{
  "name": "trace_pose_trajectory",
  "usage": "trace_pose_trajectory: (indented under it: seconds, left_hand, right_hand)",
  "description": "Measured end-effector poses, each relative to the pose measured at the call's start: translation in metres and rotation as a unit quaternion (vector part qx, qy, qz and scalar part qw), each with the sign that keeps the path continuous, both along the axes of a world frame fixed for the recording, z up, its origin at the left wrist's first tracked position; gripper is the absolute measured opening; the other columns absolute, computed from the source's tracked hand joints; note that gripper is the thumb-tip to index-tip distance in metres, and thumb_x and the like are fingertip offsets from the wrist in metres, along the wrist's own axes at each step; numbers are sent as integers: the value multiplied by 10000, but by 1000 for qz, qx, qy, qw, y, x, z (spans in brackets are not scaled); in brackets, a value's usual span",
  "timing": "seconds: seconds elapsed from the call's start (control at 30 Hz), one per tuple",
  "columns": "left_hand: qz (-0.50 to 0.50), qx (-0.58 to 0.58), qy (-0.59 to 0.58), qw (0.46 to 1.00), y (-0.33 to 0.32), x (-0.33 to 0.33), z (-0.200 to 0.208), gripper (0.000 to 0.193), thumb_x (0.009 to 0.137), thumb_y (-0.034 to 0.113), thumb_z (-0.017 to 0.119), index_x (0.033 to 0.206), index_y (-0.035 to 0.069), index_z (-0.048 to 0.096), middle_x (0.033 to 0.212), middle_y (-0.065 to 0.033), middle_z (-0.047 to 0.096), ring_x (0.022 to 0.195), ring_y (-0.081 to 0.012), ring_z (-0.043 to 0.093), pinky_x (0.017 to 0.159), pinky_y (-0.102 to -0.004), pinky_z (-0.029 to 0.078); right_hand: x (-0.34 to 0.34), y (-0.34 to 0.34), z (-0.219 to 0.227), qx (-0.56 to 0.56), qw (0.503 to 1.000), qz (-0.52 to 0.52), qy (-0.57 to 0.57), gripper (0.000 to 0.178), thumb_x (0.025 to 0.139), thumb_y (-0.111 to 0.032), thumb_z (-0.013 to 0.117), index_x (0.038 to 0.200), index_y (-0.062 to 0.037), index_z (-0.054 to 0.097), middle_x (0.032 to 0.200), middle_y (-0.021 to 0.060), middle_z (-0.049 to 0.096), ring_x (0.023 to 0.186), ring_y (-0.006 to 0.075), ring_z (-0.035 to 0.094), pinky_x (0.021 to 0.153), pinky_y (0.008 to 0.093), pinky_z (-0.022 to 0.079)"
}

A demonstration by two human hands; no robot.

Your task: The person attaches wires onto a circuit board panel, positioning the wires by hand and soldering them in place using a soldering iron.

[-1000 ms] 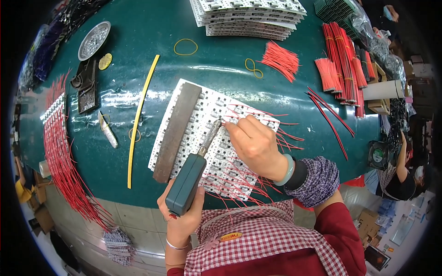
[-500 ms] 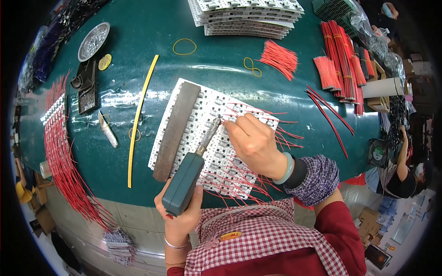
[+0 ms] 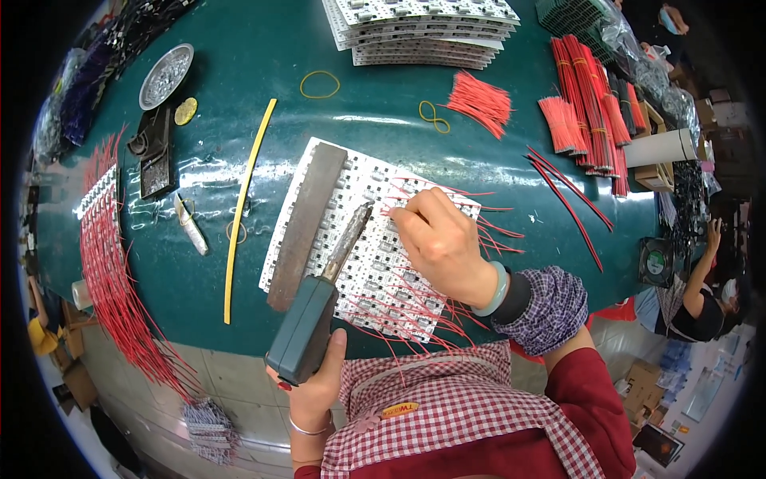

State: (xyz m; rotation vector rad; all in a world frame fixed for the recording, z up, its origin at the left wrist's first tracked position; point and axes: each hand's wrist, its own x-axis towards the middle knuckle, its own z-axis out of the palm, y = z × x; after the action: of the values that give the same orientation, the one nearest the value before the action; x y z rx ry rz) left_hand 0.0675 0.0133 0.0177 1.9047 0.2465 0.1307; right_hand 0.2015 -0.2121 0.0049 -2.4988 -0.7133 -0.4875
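My left hand (image 3: 321,382) grips a dark green soldering gun (image 3: 302,329); its grey metal tip points up and away over a white circuit board panel (image 3: 361,182). Beside that tip, a little to its right, my right hand (image 3: 444,246) is closed in a pinch on a thin red wire, of which only a short end shows by the fingertips. Small black and grey parts dot the panel in rows. Several red wires (image 3: 383,307) stick out from its right side and near edge. A dark flat metal bar (image 3: 309,227) lies along the panel's left part.
At the far side rises a stack of panels (image 3: 431,36). Red wire bundles (image 3: 586,104) lie at the right, a smaller bunch (image 3: 480,104) nearer. To the left are a yellow strip (image 3: 249,191), a knife (image 3: 191,227), a metal dish (image 3: 166,76) and a wired board strip (image 3: 104,223).
The soldering gun has shifted left and toward me, its tip drawing slightly away from the right fingertips. My right hand stays almost in place, still pinched.
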Motion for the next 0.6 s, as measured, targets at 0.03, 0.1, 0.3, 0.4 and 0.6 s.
trace_pose_trajectory:
  seconds: [0.03, 0.1, 0.3, 0.4, 0.6]
  left_hand:
    - [6, -8, 1, 1000, 0, 0, 0, 473, 828, -54, 773, 1285, -40, 653, 1092, -120, 726, 680, -85, 593, 568, -225, 469]
    - [13, -17, 2, 1000, -3, 1, 4, 476, 828, -51, 774, 1288, -41, 651, 1107, -127, 727, 688, -85, 595, 572, -227, 473]
    - [66, -46, 8, 997, -11, 12, 19, 234, 788, 65, 869, 969, -22, 750, 873, -60, 729, 709, -141, 663, 658, -295, 525]
    - [30, -28, 31, 999, -5, 0, 6, 352, 787, 64, 884, 1071, -30, 697, 1021, -77, 685, 832, -148, 660, 745, -293, 538]
    - [-33, 31, 56, 997, 3, -14, -17, 677, 791, 57, 897, 1319, -32, 481, 1310, -134, 496, 1085, -187, 608, 872, -308, 545]
  right_hand:
    - [0, 0, 3, 22, 1000, -10, -12, 178, 762, 31, 716, 934, -3, 686, 802, 82, 549, 736, 241, 579, 597, 371, 482]
    - [-2, -1, 7, 45, 999, -19, -25, 176, 763, 72, 749, 915, -3, 701, 765, 85, 558, 684, 248, 580, 572, 385, 467]
    - [-5, -4, 4, 51, 999, 5, -5, 198, 761, 76, 746, 938, -8, 718, 743, 79, 547, 668, 245, 572, 562, 385, 457]
    - [-4, -4, 1, 27, 1000, 4, 3, 218, 725, 2, 701, 941, -30, 701, 774, 59, 533, 719, 225, 578, 579, 356, 469]
    - [-2, -3, 1, 29, 1000, 6, 9, 205, 731, 10, 692, 932, -29, 696, 778, 59, 528, 731, 223, 579, 587, 362, 482]
